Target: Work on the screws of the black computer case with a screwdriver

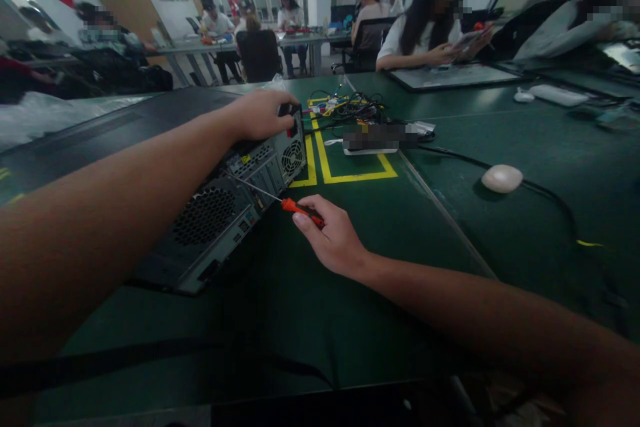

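A desktop computer case lies on its side on the green table, its rear panel with fan grilles and slots turned toward the right. My left hand reaches over the case and grips its far rear corner, thumb bent near the power supply. In my right hand is a screwdriver with a red and black handle, held between thumb and fingers. Its thin shaft points up and left to the slot area of the rear panel; whether the tip sits on a screw I cannot tell.
Beyond the case lies a tangle of cables by yellow tape lines. A pale computer mouse rests at right beside a black cable. Clear plastic wrap is at left. A co-worker sits across the table.
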Demonstrator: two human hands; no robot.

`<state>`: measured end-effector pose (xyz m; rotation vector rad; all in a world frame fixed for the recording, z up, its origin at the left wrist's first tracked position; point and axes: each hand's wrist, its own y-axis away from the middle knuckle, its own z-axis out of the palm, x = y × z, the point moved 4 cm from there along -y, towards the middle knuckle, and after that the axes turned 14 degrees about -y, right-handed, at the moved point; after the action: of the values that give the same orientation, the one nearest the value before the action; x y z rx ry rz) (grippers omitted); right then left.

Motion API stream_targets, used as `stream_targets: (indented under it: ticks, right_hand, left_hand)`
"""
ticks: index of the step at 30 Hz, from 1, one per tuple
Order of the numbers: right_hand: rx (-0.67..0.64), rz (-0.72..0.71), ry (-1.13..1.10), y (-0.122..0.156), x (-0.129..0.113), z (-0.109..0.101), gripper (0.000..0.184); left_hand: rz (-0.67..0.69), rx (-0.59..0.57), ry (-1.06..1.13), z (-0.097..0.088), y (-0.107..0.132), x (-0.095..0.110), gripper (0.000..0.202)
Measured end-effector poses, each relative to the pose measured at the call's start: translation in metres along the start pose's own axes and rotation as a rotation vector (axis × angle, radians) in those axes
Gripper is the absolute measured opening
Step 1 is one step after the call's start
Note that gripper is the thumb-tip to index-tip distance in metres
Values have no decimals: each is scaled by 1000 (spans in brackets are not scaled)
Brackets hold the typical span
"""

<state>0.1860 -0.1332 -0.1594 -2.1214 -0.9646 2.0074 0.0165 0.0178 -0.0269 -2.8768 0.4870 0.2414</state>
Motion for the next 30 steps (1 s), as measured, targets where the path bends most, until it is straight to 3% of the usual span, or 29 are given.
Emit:
stream_targets:
  ticks: [7, 10, 30]
  right_hand:
    - [-49, 15, -17, -1, 2, 2, 28]
    - [-76, 61, -43, 0, 0, 3, 23]
    - [-34, 114, -29, 1, 0, 3, 16]
  left_hand:
    - [1, -11, -5, -1, 1, 2, 65]
    - [-6, -10, -1, -1, 2, 1, 65]
    - [11, -4, 24, 0, 0, -1, 66]
